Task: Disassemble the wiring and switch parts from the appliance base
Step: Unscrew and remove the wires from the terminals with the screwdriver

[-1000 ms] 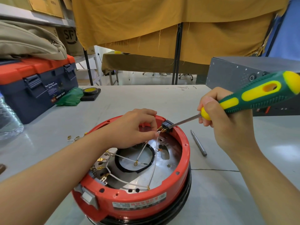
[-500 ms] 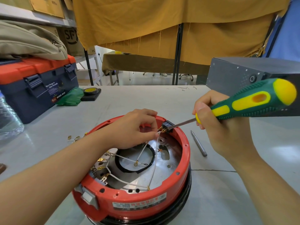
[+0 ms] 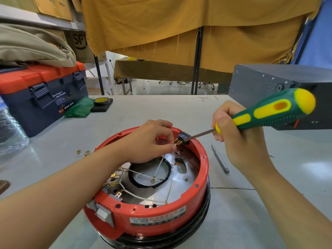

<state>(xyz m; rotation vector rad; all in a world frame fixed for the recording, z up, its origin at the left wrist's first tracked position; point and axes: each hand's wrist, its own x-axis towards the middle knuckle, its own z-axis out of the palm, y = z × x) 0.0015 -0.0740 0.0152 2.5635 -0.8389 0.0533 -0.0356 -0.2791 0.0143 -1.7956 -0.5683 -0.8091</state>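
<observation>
Two bare hands work at the far rim of a round red appliance base that sits on a pale table, between the forearms. The left hand reaches over the open shell and pinches a thin white wire between thumb and fingertip, just beside a small black switch block mounted on the rim; the hand hides the rim behind it and whatever lies under its palm. The right hand is wrapped round the neck of a green and yellow screwdriver, whose metal shaft slants down to the block. The tip is too small to make out against the brass terminals, so it cannot be told exactly what it touches.

Inside the base, below the left hand, white wires cross a shiny metal floor and a black ring; brass connectors cluster beneath the left forearm, partly covered by it. A white rocker switch shows on the near outer wall, blurred, and the label beside it cannot be read.

Below the right hand a slim metal rod lies on the table. Left of the left forearm sit a few loose brass clips. Farther left are a navy and orange toolbox, a roll of tape, and a plastic bottle cut off by the frame edge. Behind the right hand stands a grey metal box, also cut off.
</observation>
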